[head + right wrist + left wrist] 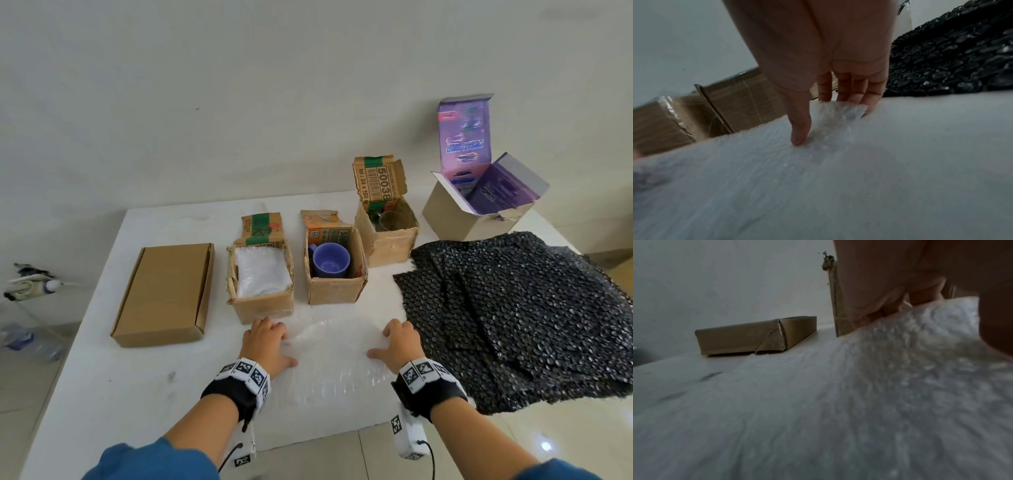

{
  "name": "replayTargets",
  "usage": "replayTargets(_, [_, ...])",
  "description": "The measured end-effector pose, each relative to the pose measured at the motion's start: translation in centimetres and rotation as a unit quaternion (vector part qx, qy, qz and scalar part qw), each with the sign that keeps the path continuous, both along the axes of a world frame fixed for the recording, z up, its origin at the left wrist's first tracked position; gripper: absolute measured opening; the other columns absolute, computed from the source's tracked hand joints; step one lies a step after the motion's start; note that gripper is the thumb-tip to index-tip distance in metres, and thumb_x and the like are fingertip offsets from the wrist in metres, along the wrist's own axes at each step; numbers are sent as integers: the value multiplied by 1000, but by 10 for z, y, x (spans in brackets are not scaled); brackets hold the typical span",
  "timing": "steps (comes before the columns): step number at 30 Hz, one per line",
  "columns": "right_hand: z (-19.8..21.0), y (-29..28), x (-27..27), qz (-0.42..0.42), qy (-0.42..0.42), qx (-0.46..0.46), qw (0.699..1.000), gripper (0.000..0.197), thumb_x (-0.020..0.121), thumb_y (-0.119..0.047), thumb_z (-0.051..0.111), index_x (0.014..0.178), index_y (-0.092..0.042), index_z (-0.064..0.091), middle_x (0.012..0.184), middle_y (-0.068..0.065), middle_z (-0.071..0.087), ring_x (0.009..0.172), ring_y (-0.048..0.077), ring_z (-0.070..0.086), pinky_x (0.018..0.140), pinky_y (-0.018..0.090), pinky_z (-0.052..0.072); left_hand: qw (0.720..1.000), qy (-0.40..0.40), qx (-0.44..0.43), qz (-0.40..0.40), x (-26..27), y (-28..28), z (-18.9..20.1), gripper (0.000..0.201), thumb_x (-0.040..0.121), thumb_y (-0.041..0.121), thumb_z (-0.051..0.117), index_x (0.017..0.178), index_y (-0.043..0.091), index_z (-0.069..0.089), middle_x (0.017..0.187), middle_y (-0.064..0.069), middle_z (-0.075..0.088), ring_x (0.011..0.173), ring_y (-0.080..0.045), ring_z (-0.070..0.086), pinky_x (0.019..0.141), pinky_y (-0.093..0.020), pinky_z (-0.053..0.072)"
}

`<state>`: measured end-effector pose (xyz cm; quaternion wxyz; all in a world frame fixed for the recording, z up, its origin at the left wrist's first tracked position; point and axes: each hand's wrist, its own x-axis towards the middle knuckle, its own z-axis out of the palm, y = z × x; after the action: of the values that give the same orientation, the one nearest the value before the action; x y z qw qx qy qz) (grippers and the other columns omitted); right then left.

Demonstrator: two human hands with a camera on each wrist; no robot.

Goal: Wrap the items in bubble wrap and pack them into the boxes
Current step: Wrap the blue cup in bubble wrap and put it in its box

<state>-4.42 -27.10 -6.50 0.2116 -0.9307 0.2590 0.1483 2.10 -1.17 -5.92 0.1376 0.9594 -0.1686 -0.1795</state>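
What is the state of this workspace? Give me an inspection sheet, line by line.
Surface: white table, scuffed near its front left.
Job's things: clear wrap spread flat at the front; black wrap piled at the right; flat box closed; left box holds a wrapped bundle; middle box holds a bare blue mug; glass in the far box; purple box open.
Clutter: nothing seen.
Grippers: left hand and right hand each hold a corner of the clear wrap.
Cables: black leads hang from the wrist cameras.
Surroundings: pale wall, tiled floor, bottles at the left edge.
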Motion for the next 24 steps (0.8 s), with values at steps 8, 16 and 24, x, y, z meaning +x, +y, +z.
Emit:
replayTargets(8, [37, -7, 15, 15, -124, 32, 992, 50, 80, -44, 70, 117, -14, 54, 124, 10, 46, 114, 25, 47, 98, 34, 42, 945, 123, -299, 50, 7, -20, 59, 19, 82, 35, 68, 94, 25, 58, 94, 5, 63, 91, -11, 59, 78, -25, 47])
replayTargets(16, [139, 29, 41, 240, -172, 226, 928, 43, 86, -56, 53, 110, -21, 61, 103, -7, 64, 93, 7, 60, 83, 27, 49, 882, 57, -461, 81, 18, -45, 123, 23, 81, 34, 69, 91, 15, 61, 88, -1, 63, 83, -14, 59, 76, -32, 49])
replayTargets(24, [176, 34, 62, 279, -229, 252, 898, 18, 83, -26, 69, 97, -15, 64, 87, 1, 65, 78, 20, 62, 72, 31, 53, 888, -10, -452, 80, 30, -38, 155, 40, 77, 36, 74, 104, 15, 53, 111, 2, 58, 101, -7, 53, 92, -23, 42])
